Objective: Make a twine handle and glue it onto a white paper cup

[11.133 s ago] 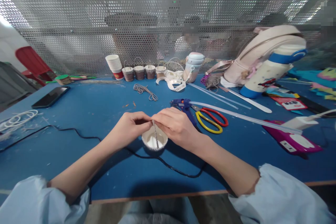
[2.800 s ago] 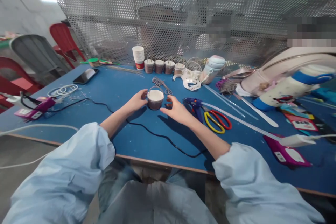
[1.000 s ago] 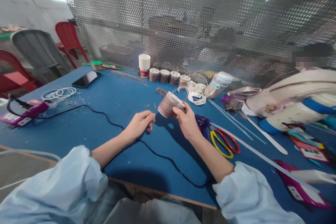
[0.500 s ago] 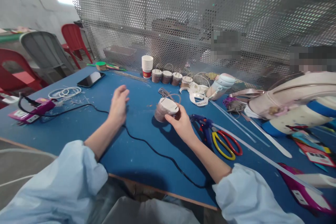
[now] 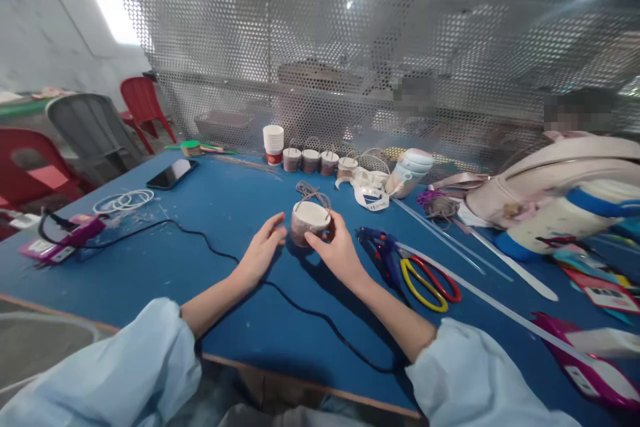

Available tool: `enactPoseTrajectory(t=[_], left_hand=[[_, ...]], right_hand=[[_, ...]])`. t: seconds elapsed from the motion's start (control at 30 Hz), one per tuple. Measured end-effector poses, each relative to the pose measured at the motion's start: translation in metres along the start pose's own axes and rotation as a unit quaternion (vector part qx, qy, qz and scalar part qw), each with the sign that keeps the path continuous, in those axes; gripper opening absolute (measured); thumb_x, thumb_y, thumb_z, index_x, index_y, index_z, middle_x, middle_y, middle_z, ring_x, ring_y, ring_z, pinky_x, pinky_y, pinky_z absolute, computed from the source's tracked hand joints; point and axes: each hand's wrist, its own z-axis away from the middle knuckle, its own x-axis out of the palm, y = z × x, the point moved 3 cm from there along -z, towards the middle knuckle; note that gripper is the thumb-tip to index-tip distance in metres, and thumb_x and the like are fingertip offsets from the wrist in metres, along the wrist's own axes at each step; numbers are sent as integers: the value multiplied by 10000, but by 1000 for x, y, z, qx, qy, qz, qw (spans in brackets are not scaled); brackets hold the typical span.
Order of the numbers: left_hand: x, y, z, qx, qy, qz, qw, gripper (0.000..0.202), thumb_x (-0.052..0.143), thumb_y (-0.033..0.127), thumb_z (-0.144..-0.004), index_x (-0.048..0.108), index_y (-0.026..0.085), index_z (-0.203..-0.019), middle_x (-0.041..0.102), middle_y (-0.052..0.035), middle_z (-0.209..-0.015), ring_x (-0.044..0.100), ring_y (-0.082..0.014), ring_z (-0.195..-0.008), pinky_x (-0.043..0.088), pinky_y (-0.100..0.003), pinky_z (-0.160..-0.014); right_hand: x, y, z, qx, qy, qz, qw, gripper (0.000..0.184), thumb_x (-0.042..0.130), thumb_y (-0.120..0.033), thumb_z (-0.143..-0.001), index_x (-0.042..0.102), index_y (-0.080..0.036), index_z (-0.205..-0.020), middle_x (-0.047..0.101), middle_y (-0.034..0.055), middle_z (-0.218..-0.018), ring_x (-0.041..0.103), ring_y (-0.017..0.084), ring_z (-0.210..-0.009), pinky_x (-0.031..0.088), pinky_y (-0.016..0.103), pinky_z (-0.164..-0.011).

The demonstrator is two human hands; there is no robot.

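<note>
My right hand (image 5: 340,250) grips a small round basket (image 5: 301,225) from its right side, thumb across the front. The basket has a brown wrapped wall, a white top and a thin arched handle. It is upright, just over the blue table (image 5: 225,313); whether it touches the surface I cannot tell. My left hand (image 5: 263,248) is a little to the left of it, holding nothing, fingers slightly bent and apart from the thumb. Behind the basket lies a bundle of grey-brown cord (image 5: 306,189). A blue glue gun (image 5: 383,247) and red-and-yellow-handled scissors (image 5: 425,287) lie right of my right hand.
Several similar baskets (image 5: 311,161) stand in a row at the back beside stacked paper cups (image 5: 273,144). A phone (image 5: 173,174), white cord (image 5: 123,201) and power strip (image 5: 63,240) lie left. A black cable (image 5: 320,317) crosses the front. Bottles and a bag (image 5: 540,170) crowd the right.
My left hand has moved right, close to the basket. The basket, tilted before, is now more upright in my right hand. The view has tipped up slightly.
</note>
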Motion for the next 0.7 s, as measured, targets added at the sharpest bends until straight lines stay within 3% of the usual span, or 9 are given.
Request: enactPoseTrajectory(t=[0.1,0.2,0.37,0.5,0.6,0.7], left_hand=[[2,4,-10,83,-60,-93,990,704,684,200,-666,449,217,-1329,460,-119,-1429,445,-269,-1292,416,-403,-1003],[14,1,-18,109,-106,-103,983,709,692,164,-647,432,156,-1306,541,-149,-1326,530,-250,-1201,416,-402,-1012],[21,-6,-25,71,-82,-76,991,608,729,173,-613,488,122,-1169,617,-150,-1192,612,-238,-1062,458,-396,-958],[9,5,-28,80,-48,-101,990,569,730,157,-594,495,153,-1111,644,-114,-1129,622,-232,-1031,468,-388,-936],[-5,17,-39,78,-6,-137,988,553,747,164,-568,509,163,-1067,659,-101,-1062,634,-239,-985,481,-387,-901],[-15,27,-58,90,29,-167,981,578,764,166,-546,522,166,-1071,661,-96,-1046,638,-234,-949,489,-378,-872]], right_hand=[[5,4,-1,-1,-1,13,1000,597,676,-311,-700,412,-157,-1213,599,131,-1169,609,225,-1023,519,365,-857],[7,7,0,4,-13,19,1000,590,663,-302,-709,410,-150,-1220,590,142,-1198,602,229,-1058,503,383,-904],[8,17,1,19,-43,21,999,644,654,-281,-723,381,-145,-1290,554,164,-1287,566,241,-1147,491,396,-934],[4,19,8,71,-65,24,995,673,613,-278,-764,326,-164,-1361,445,193,-1408,548,252,-1183,520,401,-874],[-3,11,20,74,-126,120,982,605,591,-243,-781,392,-161,-1346,493,180,-1368,548,256,-1183,497,426,-913],[-12,-1,37,8,-229,255,939,554,592,-211,-783,468,-99,-1311,517,193,-1346,491,275,-1246,401,456,-1041]])
